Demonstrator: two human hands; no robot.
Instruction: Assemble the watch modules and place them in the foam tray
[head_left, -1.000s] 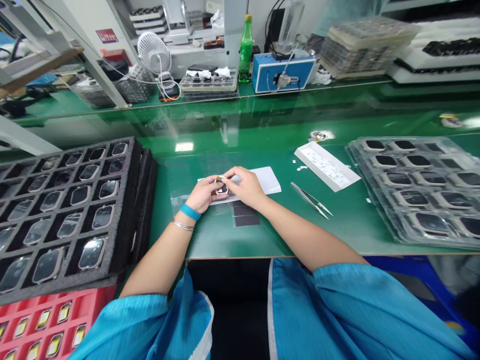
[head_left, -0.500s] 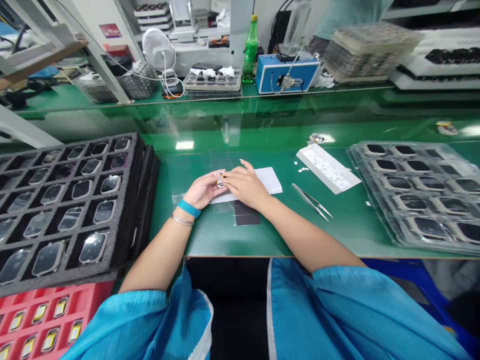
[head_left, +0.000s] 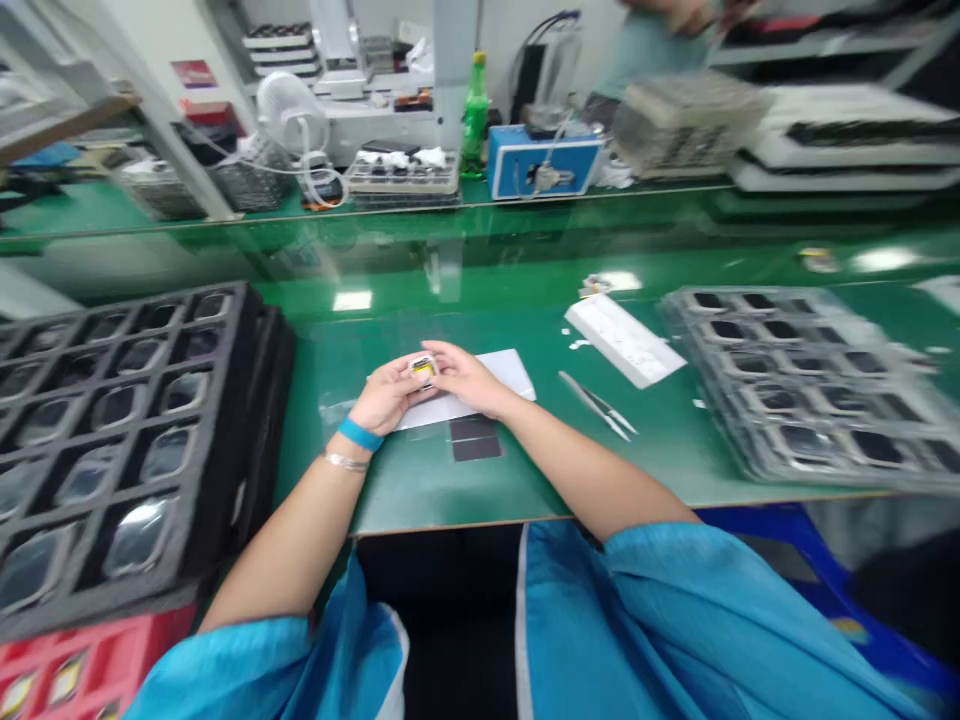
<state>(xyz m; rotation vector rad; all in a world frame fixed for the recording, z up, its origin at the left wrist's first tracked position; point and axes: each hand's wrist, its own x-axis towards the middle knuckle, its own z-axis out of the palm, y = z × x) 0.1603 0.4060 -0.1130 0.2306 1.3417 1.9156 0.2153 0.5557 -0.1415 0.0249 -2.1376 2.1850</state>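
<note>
Both my hands meet over a white sheet [head_left: 510, 372] at the middle of the green bench [head_left: 525, 300]. My left hand [head_left: 386, 392] cups a small watch case [head_left: 423, 369] with a yellow part showing. My right hand [head_left: 466, 375] pinches the same case from the right, fingers curled over it. A blue band and a metal bangle sit on my left wrist. Two dark rectangular pieces [head_left: 474, 439] lie on the bench just below my hands. The picture is smeared by motion.
A black foam tray [head_left: 112, 430] of watch cases fills the left, with a red tray [head_left: 67, 670] below it. Tweezers [head_left: 596, 405] and a long white box [head_left: 622, 340] lie to the right. Clear blister trays [head_left: 802, 390] of cases sit far right. Another person stands behind the far bench.
The case has been turned in my hands, so a yellow part now faces up. The view has shifted left and blurred.
</note>
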